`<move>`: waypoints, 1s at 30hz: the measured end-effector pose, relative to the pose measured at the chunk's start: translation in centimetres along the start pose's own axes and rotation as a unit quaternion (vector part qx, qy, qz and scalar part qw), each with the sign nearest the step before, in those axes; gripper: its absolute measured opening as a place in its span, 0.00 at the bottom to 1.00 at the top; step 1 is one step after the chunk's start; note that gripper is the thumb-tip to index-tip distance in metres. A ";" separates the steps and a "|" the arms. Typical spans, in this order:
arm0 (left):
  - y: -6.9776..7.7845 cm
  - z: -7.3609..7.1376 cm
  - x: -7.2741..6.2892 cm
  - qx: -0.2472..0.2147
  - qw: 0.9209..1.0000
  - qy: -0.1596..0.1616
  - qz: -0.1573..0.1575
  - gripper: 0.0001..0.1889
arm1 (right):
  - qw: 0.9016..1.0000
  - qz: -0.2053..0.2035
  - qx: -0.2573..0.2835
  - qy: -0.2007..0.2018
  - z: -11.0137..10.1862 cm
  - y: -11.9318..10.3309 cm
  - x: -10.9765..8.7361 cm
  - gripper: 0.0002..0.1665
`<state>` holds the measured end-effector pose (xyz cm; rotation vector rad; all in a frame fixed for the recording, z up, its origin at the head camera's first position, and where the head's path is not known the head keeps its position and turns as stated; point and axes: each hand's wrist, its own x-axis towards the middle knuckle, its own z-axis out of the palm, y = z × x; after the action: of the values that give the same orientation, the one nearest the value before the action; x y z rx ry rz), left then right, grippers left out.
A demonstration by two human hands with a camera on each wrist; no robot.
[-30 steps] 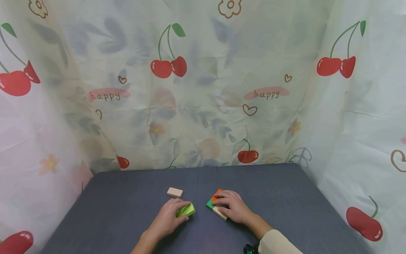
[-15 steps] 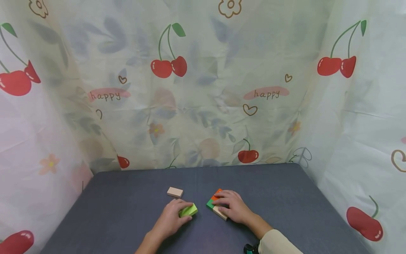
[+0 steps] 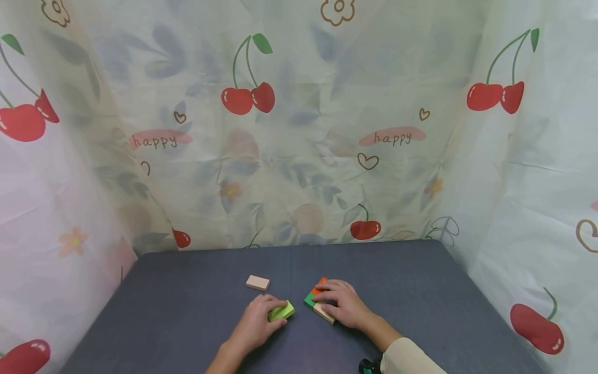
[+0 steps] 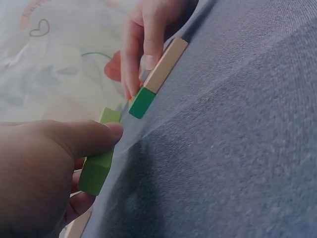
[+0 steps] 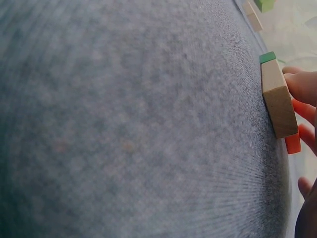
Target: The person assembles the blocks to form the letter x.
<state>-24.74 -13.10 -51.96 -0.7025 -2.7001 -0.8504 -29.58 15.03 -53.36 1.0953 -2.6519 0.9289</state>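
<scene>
My left hand (image 3: 254, 321) pinches a light green block (image 4: 96, 171) between thumb and fingers, close over the table. To its right, an orange block (image 3: 322, 281), a dark green block (image 4: 141, 104) and a beige wooden block (image 4: 166, 67) sit end to side in a cornered row. My right hand (image 3: 348, 306) rests over these three, its thumb at the beige block and its fairly straight fingers at the orange and green ones. Part of the orange block is hidden under those fingers. A small gap separates the light green block from the dark green one.
A pale wooden block (image 3: 258, 282) lies by itself beyond my left hand. Dark grey cloth covers the table (image 3: 187, 296). A cherry-print curtain (image 3: 299, 171) closes off the back and both sides. A small black object (image 3: 369, 366) shows by the right sleeve.
My left hand has moved a little to the right and nearer me with the light green block, closer to the row. The right hand and its blocks stay put.
</scene>
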 end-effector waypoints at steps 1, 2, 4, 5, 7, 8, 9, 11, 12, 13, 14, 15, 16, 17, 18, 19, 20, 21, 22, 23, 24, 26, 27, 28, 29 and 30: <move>0.0 0.1 0.0 0.001 1.000 -0.002 -0.001 0.19 | 1.000 0.000 -0.002 0.000 0.0 0.0 0.0 0.16; 0.0 0.2 0.0 0.002 1.000 -0.004 -0.001 0.19 | 1.000 -0.003 -0.005 0.002 0.0 0.0 0.0 0.16; 0.1 0.3 0.1 0.003 1.000 -0.009 -0.002 0.19 | 1.000 -0.006 -0.007 0.004 0.1 0.1 0.0 0.16; 0.2 0.4 0.1 0.002 1.000 -0.011 -0.001 0.19 | 1.000 -0.008 -0.008 0.004 0.1 0.1 0.0 0.16; 0.2 0.5 0.1 0.003 1.000 -0.013 0.000 0.19 | 1.000 -0.008 -0.011 0.005 0.1 0.2 0.0 0.17; 0.2 0.6 0.1 0.004 1.000 -0.013 0.001 0.19 | 1.000 -0.008 -0.010 0.004 0.1 0.1 0.0 0.17; 0.2 0.7 0.1 0.004 1.000 -0.013 0.004 0.19 | 1.000 -0.007 -0.009 0.003 0.1 0.1 0.0 0.16; 0.2 0.9 0.1 0.005 1.000 -0.010 0.012 0.18 | 1.000 -0.007 -0.010 0.002 0.1 0.1 0.0 0.16; 0.2 1.0 0.1 0.004 1.000 -0.007 0.019 0.17 | 1.000 -0.007 -0.011 0.002 0.1 0.1 0.0 0.16; 0.2 1.0 0.1 0.003 1.000 -0.005 0.023 0.17 | 1.000 -0.007 -0.010 0.003 0.1 0.1 0.0 0.16; 0.2 1.1 0.1 0.003 1.000 -0.003 0.028 0.16 | 1.000 -0.008 -0.010 0.003 0.1 0.2 0.0 0.16; 0.2 1.2 0.0 0.002 0.999 -0.001 0.033 0.16 | 1.000 -0.009 -0.011 0.004 0.1 0.2 0.0 0.16; 0.3 1.2 0.0 0.002 0.999 0.001 0.037 0.16 | 1.000 -0.009 -0.011 0.005 0.1 0.2 0.0 0.16; 0.3 1.3 0.0 0.002 0.999 0.003 0.041 0.16 | 1.000 -0.010 -0.012 0.006 0.2 0.3 0.0 0.16; 0.4 1.4 0.0 0.001 0.999 0.005 0.044 0.16 | 1.000 -0.010 -0.013 0.007 0.2 0.3 0.0 0.17; 0.4 1.4 0.0 0.001 0.999 0.006 0.045 0.16 | 1.000 -0.010 -0.013 0.007 0.2 0.3 0.0 0.17; 0.5 1.5 0.0 0.002 0.999 0.008 0.048 0.15 | 1.000 -0.011 -0.013 0.008 0.2 0.3 0.0 0.17; 0.5 1.6 0.0 0.002 0.999 0.009 0.049 0.15 | 1.000 -0.011 -0.013 0.008 0.2 0.3 0.0 0.17; 0.5 1.6 0.0 0.001 0.999 0.009 0.050 0.15 | 1.000 -0.009 -0.013 0.007 0.2 0.3 0.0 0.17; 0.5 1.7 0.1 0.000 0.999 0.011 0.050 0.15 | 1.000 -0.008 -0.013 0.007 0.2 0.3 0.0 0.17; 0.6 1.7 0.1 -0.001 0.999 0.013 0.052 0.15 | 1.000 -0.007 -0.012 0.007 0.2 0.3 0.0 0.17; 0.6 1.9 0.1 -0.003 0.998 0.016 0.056 0.15 | 1.000 -0.007 -0.012 0.008 0.2 0.2 0.0 0.17; 0.6 2.0 0.1 -0.003 0.998 0.018 0.058 0.15 | 1.000 -0.007 -0.012 0.008 0.2 0.2 0.0 0.17; 0.7 2.0 0.2 -0.003 0.998 0.021 0.060 0.15 | 1.000 -0.005 -0.013 0.009 0.2 0.2 0.0 0.17; 0.7 2.1 0.2 -0.002 0.998 0.023 0.062 0.15 | 1.000 -0.007 -0.013 0.010 0.2 0.2 0.0 0.17; 0.7 2.1 0.2 -0.001 0.998 0.024 0.065 0.15 | 1.000 -0.007 -0.013 0.011 0.2 0.1 0.0 0.17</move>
<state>-24.68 -11.25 -53.27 -0.8367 -2.5789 -0.8279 -29.62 15.03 -53.58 1.0895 -2.6292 0.8948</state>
